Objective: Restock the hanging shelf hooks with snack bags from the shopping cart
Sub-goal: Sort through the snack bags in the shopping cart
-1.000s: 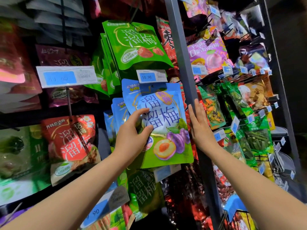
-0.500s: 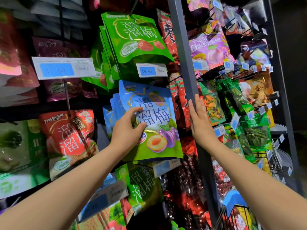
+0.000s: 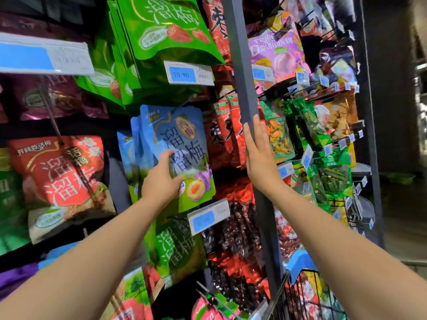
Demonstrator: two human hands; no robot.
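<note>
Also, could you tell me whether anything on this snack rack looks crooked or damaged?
The front blue plum snack bag hangs askew, fanned out from the blue bags behind it while the left hand holds its edge. The white-and-blue price label below it tilts. Nothing looks torn or spilled.

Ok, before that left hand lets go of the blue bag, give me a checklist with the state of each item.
1. Left hand grips the blue bag: ok.
2. Bag's hole seated on the hook: cannot tell, the top is blurred.
3. Bag's print faces out: ok.
4. Matching blue bags hang behind it: ok.
5. Right hand free, flat against the grey post: ok.
6. Price tag below the bag in plain sight: ok.
</note>
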